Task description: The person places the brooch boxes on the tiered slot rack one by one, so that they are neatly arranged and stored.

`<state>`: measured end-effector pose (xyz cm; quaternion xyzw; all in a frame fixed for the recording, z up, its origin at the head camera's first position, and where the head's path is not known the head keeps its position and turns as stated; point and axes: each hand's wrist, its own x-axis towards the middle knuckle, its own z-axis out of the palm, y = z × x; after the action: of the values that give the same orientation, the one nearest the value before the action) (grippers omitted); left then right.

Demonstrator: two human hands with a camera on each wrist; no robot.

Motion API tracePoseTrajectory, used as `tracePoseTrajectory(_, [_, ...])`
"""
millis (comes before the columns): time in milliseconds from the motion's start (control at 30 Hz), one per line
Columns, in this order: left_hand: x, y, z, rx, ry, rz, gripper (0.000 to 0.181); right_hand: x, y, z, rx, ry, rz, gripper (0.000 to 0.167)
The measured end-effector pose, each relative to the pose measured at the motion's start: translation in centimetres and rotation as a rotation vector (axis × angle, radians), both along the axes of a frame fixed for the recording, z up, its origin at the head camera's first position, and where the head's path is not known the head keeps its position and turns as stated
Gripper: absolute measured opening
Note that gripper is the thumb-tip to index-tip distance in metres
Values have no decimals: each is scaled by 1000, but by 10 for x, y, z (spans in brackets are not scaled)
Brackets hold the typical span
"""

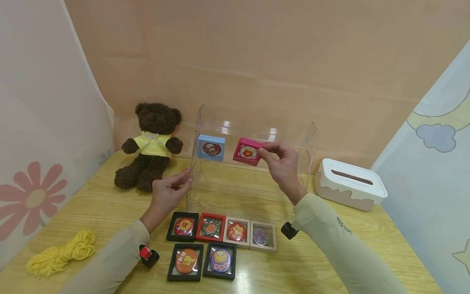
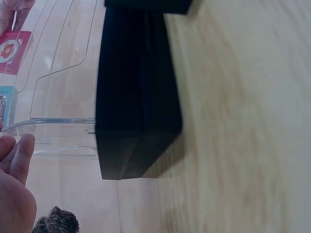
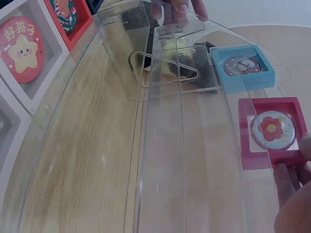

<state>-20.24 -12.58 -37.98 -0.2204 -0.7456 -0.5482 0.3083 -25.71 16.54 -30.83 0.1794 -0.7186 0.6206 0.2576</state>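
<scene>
A clear tiered display stand (image 1: pixel 235 188) stands on the table. My right hand (image 1: pixel 284 167) pinches the right edge of a pink framed box (image 1: pixel 240 157) with a red flower badge, at the stand's upper tier. To its left on that tier is a light blue framed box (image 1: pixel 211 148) with a round badge. My left hand (image 1: pixel 170 194) holds the stand's left side panel between thumb and fingers. In the left wrist view the left hand (image 2: pixel 17 179) is partly cut off. The right wrist view shows the pink box (image 3: pixel 247 141) in the right fingers, behind clear plastic.
Several framed badges, among them a red one (image 1: pixel 198 237) and a black one (image 1: pixel 171 267), lie in two rows before the stand. A brown teddy bear (image 1: pixel 156 145) sits left; yellow cord (image 1: pixel 60 253) lies front left. A white tissue box (image 1: pixel 349 183) stands right.
</scene>
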Motion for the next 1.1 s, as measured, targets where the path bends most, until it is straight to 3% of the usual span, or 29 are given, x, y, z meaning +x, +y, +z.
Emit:
tracePoseTrajectory(467, [2, 1, 1, -18, 54, 19, 28, -1, -4, 1, 46, 6, 17, 13])
tracePoseTrajectory(1100, [0, 1, 1, -10, 64, 9, 28, -2, -14, 3, 82, 1, 55, 15])
